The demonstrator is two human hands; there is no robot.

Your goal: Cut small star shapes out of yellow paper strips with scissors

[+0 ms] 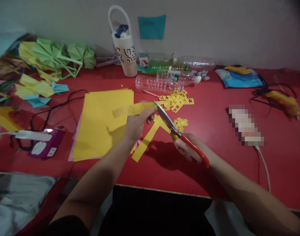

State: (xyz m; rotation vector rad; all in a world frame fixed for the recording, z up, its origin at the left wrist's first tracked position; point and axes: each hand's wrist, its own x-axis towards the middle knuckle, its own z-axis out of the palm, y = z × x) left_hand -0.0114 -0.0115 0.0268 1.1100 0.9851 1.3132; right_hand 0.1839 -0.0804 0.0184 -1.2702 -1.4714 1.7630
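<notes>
My left hand [137, 123] pinches a yellow paper strip [134, 109] with star outlines drawn in pencil. Red-handled scissors [168, 122] are in my right hand [186, 147], with the blade tips at the strip's right end, close to my left fingers. Below my hands, plain yellow strips [146, 141] lie on the red table. Small cut-out yellow stars [181, 124] form a pile just beyond my right hand. Farther back is a heap of yellow scraps [177, 99] with star-shaped holes. A stack of yellow paper sheets [103, 131] lies under and left of my left hand.
Clear plastic bottles [155, 83] lie along the back near a white tumbler [125, 52]. Folded paper shapes [51, 57] crowd the back left. A purple power strip [46, 144] stands at left. At right are a phone [246, 126], a glue gun [283, 101] and a blue packet [238, 78].
</notes>
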